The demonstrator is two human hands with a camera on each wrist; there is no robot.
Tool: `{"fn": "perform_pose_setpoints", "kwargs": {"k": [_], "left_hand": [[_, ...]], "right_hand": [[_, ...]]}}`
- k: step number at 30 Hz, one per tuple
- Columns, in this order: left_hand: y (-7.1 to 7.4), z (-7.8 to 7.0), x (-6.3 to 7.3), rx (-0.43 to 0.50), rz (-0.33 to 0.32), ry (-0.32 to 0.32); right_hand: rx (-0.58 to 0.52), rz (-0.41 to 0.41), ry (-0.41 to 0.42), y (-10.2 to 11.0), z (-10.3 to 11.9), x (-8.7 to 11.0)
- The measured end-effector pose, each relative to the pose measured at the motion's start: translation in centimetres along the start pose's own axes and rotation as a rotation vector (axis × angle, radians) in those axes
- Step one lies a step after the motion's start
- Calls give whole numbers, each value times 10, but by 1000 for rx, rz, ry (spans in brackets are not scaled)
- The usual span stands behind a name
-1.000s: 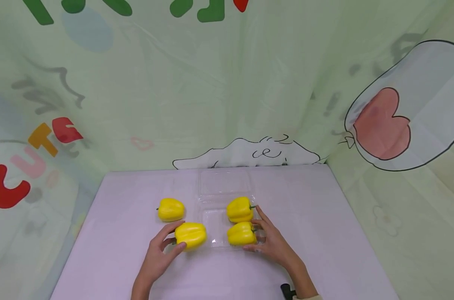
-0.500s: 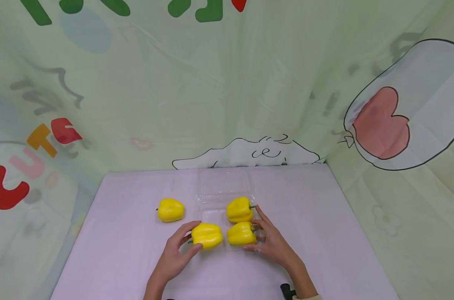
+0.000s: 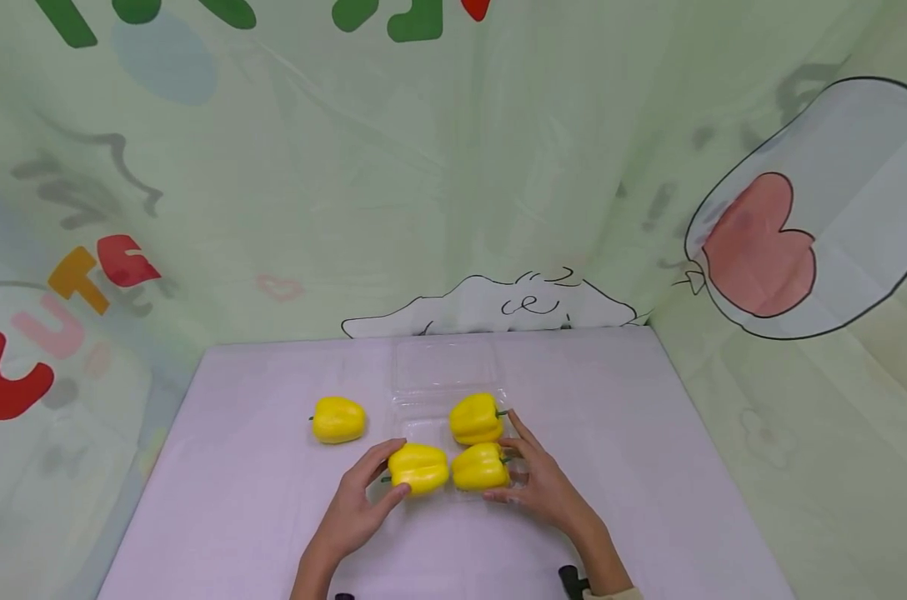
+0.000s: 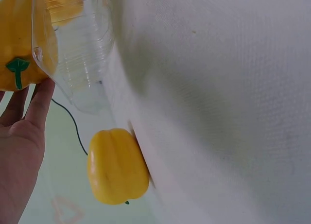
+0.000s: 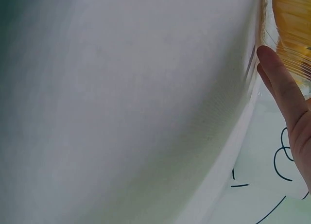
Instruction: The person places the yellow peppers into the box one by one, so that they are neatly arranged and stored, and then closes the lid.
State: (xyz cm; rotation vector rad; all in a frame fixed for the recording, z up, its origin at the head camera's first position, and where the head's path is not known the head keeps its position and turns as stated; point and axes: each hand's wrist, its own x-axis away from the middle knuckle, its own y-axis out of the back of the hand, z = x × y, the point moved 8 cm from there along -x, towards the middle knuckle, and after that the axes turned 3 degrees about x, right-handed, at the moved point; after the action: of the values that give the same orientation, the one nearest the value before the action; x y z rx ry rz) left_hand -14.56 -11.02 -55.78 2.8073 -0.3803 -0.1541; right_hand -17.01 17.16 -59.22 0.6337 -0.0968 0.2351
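My left hand grips a yellow bell pepper between thumb and fingers, its green stem toward the palm. That pepper is over the left part of a clear plastic clamshell box; in the left wrist view the pepper overlaps the box wall. Two more yellow bell peppers lie in the box's right half, a far one and a near one. My right hand rests at the box's right side, fingers spread near the stems. In the right wrist view, extended fingers touch the ribbed plastic.
Another yellow bell pepper lies on the white-covered table, left of the box. The box's lid lies folded back toward the far edge. A printed pale green curtain stands behind the table.
My left hand has carried its pepper to the right, from beside the box's left edge to over its left part, close to the near pepper. The right hand has stayed at the box's side.
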Motion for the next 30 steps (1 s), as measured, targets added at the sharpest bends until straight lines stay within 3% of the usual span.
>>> {"fn": "perform_pose_setpoints", "kwargs": {"k": [10,20,30], "left_hand": [[-3,4,-5,-1,16,27],[-5,8,-10,-84,39,63],[-5,11,-10,-167,67,38]], "right_hand": [[13,-2,1,0,0,-1],[22,-7,-23,-2,1,-1],[41,-17,-27,-3,2,-2]]}}
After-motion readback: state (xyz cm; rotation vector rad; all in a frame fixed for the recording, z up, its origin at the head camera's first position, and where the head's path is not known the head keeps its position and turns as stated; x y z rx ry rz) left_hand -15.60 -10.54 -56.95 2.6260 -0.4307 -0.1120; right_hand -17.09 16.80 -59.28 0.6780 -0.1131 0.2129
